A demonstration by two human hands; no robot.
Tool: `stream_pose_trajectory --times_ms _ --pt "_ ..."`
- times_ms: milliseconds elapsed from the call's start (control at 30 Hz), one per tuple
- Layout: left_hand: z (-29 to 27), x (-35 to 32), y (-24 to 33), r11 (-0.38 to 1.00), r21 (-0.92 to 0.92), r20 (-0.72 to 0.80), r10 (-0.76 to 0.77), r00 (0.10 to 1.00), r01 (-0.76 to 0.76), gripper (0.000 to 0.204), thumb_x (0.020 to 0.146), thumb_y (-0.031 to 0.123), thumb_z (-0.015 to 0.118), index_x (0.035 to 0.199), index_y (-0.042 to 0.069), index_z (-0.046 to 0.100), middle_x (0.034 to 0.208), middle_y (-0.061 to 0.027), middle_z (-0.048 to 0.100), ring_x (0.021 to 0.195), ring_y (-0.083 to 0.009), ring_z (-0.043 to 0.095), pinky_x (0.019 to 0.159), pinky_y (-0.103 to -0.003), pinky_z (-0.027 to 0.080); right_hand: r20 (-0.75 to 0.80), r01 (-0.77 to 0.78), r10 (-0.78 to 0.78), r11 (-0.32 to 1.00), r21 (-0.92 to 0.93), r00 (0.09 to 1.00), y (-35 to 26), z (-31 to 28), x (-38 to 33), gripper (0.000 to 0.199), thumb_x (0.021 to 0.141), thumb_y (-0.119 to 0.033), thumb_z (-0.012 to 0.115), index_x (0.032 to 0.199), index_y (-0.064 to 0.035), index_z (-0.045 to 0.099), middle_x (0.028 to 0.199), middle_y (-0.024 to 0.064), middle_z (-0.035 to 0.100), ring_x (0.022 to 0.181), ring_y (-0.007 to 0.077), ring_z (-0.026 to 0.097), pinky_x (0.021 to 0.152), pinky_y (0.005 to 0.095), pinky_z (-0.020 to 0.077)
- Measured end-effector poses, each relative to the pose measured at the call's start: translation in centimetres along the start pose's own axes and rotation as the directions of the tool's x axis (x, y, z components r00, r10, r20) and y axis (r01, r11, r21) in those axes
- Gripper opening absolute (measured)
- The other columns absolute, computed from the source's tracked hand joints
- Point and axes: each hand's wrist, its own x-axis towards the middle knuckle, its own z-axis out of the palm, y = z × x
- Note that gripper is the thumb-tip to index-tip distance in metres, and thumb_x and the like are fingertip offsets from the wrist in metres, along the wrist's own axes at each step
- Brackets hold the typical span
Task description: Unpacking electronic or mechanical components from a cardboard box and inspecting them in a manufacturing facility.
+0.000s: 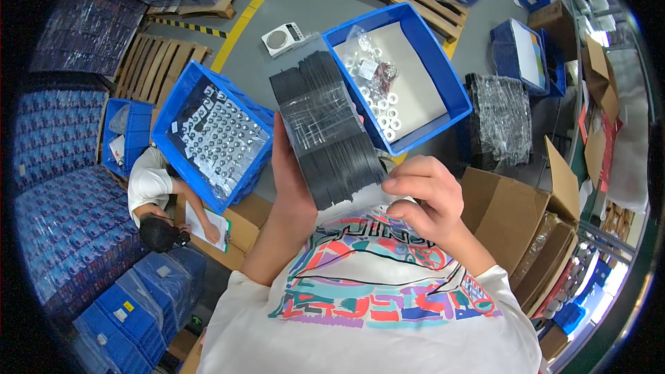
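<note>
A thick bundle of thin black sheets (322,128), bound round the middle with clear tape and partly covered in clear plastic, is held up in front of my chest. My left hand (289,176) grips it along its left side, the fingers hidden behind it. At the bundle's lower right corner, my right hand (429,197) has its thumb and index finger bent toward each other at the edge of the clear plastic wrap (374,199). Beyond the bundle lies a blue bin (454,90) with white rings (388,114) and a clear bag of small parts (364,62).
Left stands another blue bin (253,107) of bagged round metal parts. A small white scale (282,39) sits past the bundle. A person (154,190) at left writes on a clipboard (220,228). An opened cardboard box (509,215) is at right, with a film-wrapped black stack (502,118) beyond.
</note>
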Motion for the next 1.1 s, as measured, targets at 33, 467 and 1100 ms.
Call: stream_pose_trajectory --times_ms 33,467,1100 --pt "-0.02 -0.05 0.01 1.000 -0.012 -0.012 -0.006 1.000 0.005 0.063 0.093 0.055 0.026 0.128 0.006 0.045 0.120 -0.0168 0.055 0.111 -0.0319 0.054 0.092 -0.049 0.045 0.002 0.003 -0.003 1.000 0.005 1.000 0.00 0.01 0.01 0.032 0.076 -0.023 0.072 0.096 0.0001 0.063 0.088 0.0120 0.059 0.076 0.0219 0.058 0.064 0.0296 0.0460" --pt "-0.15 0.01 -0.15 0.995 -0.085 0.039 -0.042 0.998 0.046 0.063 0.092 0.056 0.029 0.130 0.007 0.044 0.122 -0.0170 0.053 0.114 -0.0327 0.052 0.092 -0.051 0.044 0.015 0.027 -0.028 0.999 0.016 1.000 0.22 -0.03 0.03 0.033 0.075 -0.024 0.072 0.096 -0.0005 0.063 0.087 0.0110 0.058 0.073 0.0213 0.057 0.062 0.0292 0.0451" --pt "0.27 0.17 -0.33 0.999 0.005 0.074 -0.049 0.996 0.049 0.063 0.093 0.054 0.026 0.128 0.005 0.044 0.119 -0.0156 0.054 0.108 -0.0286 0.055 0.089 -0.046 0.046 0.084 0.167 -0.161 0.984 -0.064 0.983 -0.03 -0.87 0.99 0.029 0.070 -0.023 0.075 0.094 -0.0089 0.067 0.081 0.0047 0.056 0.069 0.0192 0.058 0.058 0.0287 0.0457"
